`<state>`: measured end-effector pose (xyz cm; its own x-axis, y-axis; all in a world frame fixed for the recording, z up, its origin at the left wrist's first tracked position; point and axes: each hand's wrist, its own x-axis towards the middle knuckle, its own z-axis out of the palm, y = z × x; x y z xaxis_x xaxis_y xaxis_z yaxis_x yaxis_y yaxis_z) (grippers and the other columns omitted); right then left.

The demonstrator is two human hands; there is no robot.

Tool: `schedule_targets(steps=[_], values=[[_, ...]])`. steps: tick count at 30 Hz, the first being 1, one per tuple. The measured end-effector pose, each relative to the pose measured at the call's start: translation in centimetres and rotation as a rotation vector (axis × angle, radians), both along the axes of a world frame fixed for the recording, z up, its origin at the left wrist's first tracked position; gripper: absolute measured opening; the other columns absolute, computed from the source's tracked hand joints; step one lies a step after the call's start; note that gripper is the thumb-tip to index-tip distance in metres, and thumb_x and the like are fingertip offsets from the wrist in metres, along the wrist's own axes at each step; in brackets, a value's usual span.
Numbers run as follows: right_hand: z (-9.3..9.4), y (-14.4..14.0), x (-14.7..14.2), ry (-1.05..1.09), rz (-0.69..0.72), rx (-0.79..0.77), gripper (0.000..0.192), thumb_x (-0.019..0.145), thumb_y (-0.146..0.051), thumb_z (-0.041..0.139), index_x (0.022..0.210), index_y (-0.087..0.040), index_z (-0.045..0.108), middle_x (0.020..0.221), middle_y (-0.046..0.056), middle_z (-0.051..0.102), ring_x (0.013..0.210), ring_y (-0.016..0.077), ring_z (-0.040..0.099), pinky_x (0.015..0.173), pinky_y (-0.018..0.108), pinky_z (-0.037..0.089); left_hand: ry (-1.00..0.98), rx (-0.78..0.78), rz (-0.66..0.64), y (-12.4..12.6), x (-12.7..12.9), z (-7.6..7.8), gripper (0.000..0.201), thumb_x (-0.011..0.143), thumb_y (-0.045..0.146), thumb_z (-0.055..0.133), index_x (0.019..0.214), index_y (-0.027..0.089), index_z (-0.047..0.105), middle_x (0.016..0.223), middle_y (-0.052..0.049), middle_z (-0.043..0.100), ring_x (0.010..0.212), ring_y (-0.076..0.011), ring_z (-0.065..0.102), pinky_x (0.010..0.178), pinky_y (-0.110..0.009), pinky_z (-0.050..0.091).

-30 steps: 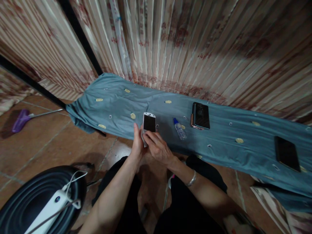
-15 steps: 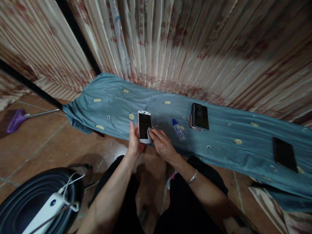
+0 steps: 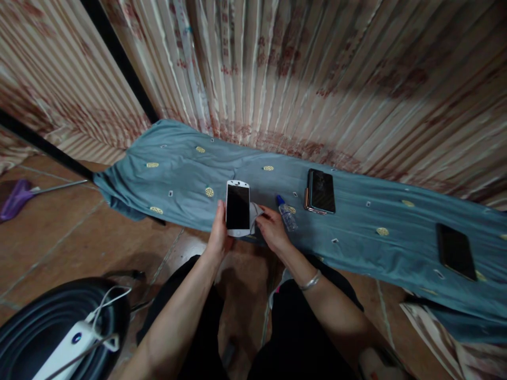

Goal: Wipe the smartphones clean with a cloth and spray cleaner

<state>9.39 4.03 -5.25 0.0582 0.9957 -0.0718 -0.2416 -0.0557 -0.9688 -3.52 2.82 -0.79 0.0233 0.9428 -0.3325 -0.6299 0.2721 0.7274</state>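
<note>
Left hand grips phone; right hand apparently cloth.

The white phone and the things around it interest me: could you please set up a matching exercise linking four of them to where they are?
Things:
1. white phone
2. small bottle
3. grey cloth
4. purple broom

Places:
A. on the tiled floor, far left
B. in the right hand
C. lying on the blue sheet
D. in the left hand

Pairs: 1-D, 2-C, 3-B, 4-A
</note>
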Motion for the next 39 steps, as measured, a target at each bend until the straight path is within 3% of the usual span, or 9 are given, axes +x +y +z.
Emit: schedule_targets(steps=[5,10,15,21,25,28,32,36,39], values=[[0.9,-0.3,-0.1,0.129,0.019,-0.051,0.023,0.062,-0.028,0.075,0.083,-0.021,0.077,0.077,-0.001,0.077,0.077,0.0184,0.072,0.079,0.029,0.055,0.322,0.062,0.169,0.5,-1.1,-1.9,0.044,0.074,0.055,0.076,0.092,0.015,0.073,0.097,-0.008,0.077,0.112,-0.0279,0.067,0.098,-0.035,0.05],[1.8,-0.7,-0.4,0.176,0.055,-0.059,0.022,0.061,-0.028,0.076,0.082,-0.021,0.078,0.077,0.0,0.078,0.073,0.0186,0.071,0.073,0.029,0.056,0.414,0.169,0.188,0.6,-2.3,-2.4,0.049,0.067,0.033,0.084,0.111,0.019,0.071,0.107,-0.006,0.075,0.118,-0.0271,0.063,0.1,-0.033,0.049],[2.2,-0.9,-0.2,0.06,0.04,-0.024,0.024,0.063,-0.032,0.076,0.084,-0.022,0.08,0.08,-0.001,0.079,0.076,0.0191,0.07,0.075,0.029,0.056,0.571,0.213,0.098,0.3,-2.0,-1.6,0.064,0.057,0.027,0.089,0.117,0.02,0.068,0.117,-0.007,0.071,0.126,-0.0279,0.059,0.107,-0.035,0.044],[2.4,-0.5,0.0,-0.024,0.04,0.056,0.023,0.069,-0.028,0.068,0.087,-0.023,0.079,0.084,-0.002,0.078,0.083,0.02,0.07,0.081,0.031,0.055,0.613,0.226,0.024,-0.1,-1.1,-1.3,0.06,0.053,0.021,0.09,0.109,0.018,0.07,0.106,-0.008,0.073,0.119,-0.029,0.061,0.107,-0.037,0.042],[2.3,0.3,0.1,-0.03,-0.011,0.102,0.023,0.07,-0.026,0.064,0.087,-0.023,0.079,0.084,-0.002,0.078,0.088,0.0209,0.071,0.088,0.034,0.056,0.693,0.293,-0.106,-0.3,-0.7,-1.6,0.06,0.057,0.025,0.089,0.114,0.02,0.07,0.11,-0.006,0.073,0.11,-0.0273,0.064,0.103,-0.035,0.044],[2.3,1.0,0.5,-0.088,-0.07,0.15,0.029,0.073,-0.025,0.062,0.097,-0.022,0.078,0.093,-0.001,0.079,0.096,0.0217,0.072,0.094,0.036,0.055,0.611,0.28,-0.144,-0.6,-0.2,-2.0,0.061,0.059,0.025,0.088,0.117,0.021,0.069,0.113,-0.005,0.074,0.109,-0.0259,0.064,0.102,-0.034,0.043],[2.4,0.9,1.1,-0.356,-0.101,0.288,0.043,0.08,-0.018,0.055,0.119,-0.02,0.072,0.115,0.005,0.077,0.109,0.0232,0.07,0.101,0.04,0.054,0.421,0.204,-0.155,-0.8,0.3,-2.0,0.05,0.057,0.023,0.088,0.104,0.019,0.072,0.103,-0.003,0.075,0.102,-0.0239,0.065,0.094,-0.03,0.046],[2.6,0.1,1.0,-0.696,-0.046,0.52,0.046,0.09,-0.014,0.045,0.131,-0.02,0.066,0.136,0.008,0.066,0.126,0.0218,0.062,0.112,0.041,0.047,0.299,0.108,-0.175,-1.0,0.6,-1.7,0.038,0.059,0.033,0.088,0.089,0.015,0.071,0.076,0.001,0.068,0.072,-0.0154,0.061,0.07,-0.025,0.045],[2.6,-0.3,0.7,-0.838,0.0,0.623,0.048,0.094,-0.013,0.04,0.137,-0.02,0.061,0.143,0.009,0.06,0.13,0.0204,0.058,0.114,0.04,0.045,0.224,0.03,-0.18,-1.1,0.8,-1.5,0.043,0.059,0.046,0.087,0.08,0.015,0.067,0.063,0.003,0.061,0.057,-0.0104,0.052,0.057,-0.023,0.039]])
